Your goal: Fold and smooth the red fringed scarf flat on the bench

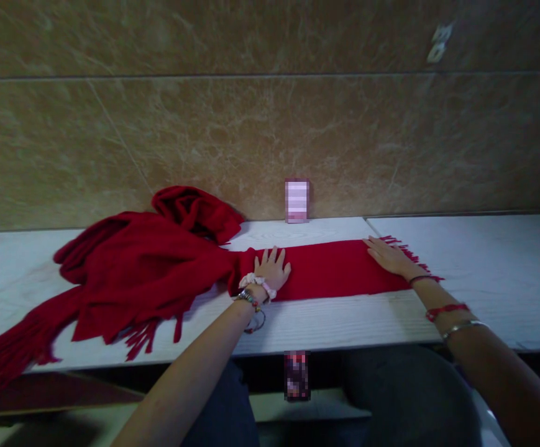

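Observation:
A red scarf lies on the white wooden bench top, its right part spread flat in a strip with a fringe at the right end. My left hand presses on the strip's left portion, fingers spread and palm down. Near the fringed end, my right hand rests flat on the cloth with its fingers stretched out. To the left, a loose heap of red fabric joins the strip, with folds on top and fringes hanging toward the front edge. I cannot tell whether the heap holds more than one scarf.
A brown marbled tile wall rises behind the bench, with wall sockets at the upper right. A pixelated upright rectangle stands against the wall. Another blurred patch shows below the front edge, between my legs.

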A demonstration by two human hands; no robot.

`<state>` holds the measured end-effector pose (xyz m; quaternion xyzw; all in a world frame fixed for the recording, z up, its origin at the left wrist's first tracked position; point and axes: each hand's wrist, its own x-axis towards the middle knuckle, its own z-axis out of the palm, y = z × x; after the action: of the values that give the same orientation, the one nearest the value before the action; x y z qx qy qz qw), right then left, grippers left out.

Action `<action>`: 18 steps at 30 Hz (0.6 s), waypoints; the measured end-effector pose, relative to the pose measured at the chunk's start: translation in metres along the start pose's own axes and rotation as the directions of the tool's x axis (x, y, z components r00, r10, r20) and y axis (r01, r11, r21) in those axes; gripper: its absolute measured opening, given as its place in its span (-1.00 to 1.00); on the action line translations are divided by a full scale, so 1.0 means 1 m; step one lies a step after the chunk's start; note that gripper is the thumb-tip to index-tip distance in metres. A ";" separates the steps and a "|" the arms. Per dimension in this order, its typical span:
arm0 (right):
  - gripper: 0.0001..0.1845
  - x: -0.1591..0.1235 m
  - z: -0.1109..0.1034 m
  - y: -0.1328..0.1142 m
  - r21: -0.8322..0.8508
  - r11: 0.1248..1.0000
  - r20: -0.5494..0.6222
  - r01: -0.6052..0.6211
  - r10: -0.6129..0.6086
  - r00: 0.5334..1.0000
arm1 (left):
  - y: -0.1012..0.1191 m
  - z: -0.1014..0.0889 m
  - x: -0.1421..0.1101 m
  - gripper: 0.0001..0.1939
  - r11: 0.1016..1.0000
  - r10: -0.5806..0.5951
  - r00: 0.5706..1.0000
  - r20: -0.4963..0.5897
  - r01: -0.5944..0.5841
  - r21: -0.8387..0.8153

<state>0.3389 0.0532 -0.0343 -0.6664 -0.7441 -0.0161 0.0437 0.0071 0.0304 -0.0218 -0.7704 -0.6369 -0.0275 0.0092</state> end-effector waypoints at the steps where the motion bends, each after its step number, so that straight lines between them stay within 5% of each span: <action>1: -0.46 -0.002 0.002 0.007 0.002 0.999 -0.014 -0.034 0.034 0.999 | 0.000 0.000 0.000 -0.46 1.000 -0.001 1.000 0.000 0.001 0.003; 4: -0.49 -0.006 0.001 0.016 -0.038 0.993 -0.087 -0.111 0.108 0.990 | 0.000 0.002 0.001 -0.46 1.000 -0.002 1.000 -0.008 0.002 0.011; 7: -0.50 -0.004 -0.014 0.002 -0.100 0.992 -0.199 -0.071 0.050 0.979 | 0.000 0.003 0.001 -0.46 1.000 0.004 1.000 -0.026 -0.003 0.016; 12: -0.48 0.007 -0.044 -0.077 -0.004 0.982 -0.232 0.191 -0.187 0.955 | 0.000 0.001 0.001 -0.46 1.000 0.011 1.000 -0.022 -0.011 0.014; 15: -0.48 0.012 -0.035 -0.134 0.056 0.925 -0.177 0.376 -0.361 0.915 | -0.001 0.001 0.001 -0.46 1.000 0.011 1.000 -0.024 -0.011 0.004; 18: -0.49 0.014 -0.015 -0.165 0.093 0.886 -0.074 0.454 -0.449 0.890 | -0.001 0.003 0.001 -0.47 1.000 -0.001 0.999 -0.041 0.001 0.004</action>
<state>0.1741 0.0475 -0.0127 -0.4710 -0.8772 -0.0024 0.0931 0.0068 0.0319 -0.0252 -0.7694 -0.6369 -0.0423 0.0239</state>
